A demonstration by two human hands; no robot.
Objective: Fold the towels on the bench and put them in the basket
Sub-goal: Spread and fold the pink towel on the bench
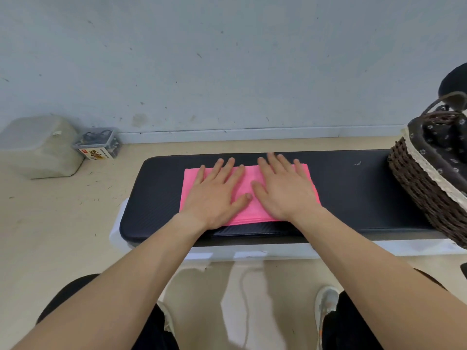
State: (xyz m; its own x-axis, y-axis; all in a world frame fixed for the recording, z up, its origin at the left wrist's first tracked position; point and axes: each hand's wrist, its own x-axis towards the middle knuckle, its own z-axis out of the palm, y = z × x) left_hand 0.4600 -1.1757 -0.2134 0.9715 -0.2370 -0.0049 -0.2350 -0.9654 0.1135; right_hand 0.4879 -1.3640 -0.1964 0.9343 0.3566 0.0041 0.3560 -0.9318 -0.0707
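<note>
At the right edge of the room, the basket (414, 188) is cut off from sight. Only its dark woven wall, cream trim, flowered lining and part of a handle show, and what lies inside is hidden. It stands on the right end of the black padded table (353, 188). A dark rounded shape above it is too cropped to name.

Much of the pink towel (249, 178) is covered by the person's hands. It lies flat at the middle of the table, folded into a rectangle, with stacked layers showing along its near edge.

The left grip (214, 190) rests palm down on the towel's left half, fingers straight and spread. The right grip (285, 188) lies the same way on the right half, fingertips at the far edge. The two thumbs are near each other.

On the floor by the wall at left sit a cloudy plastic tub (40, 147) and a small clear box (97, 144) whose label is too blurred to read.
</note>
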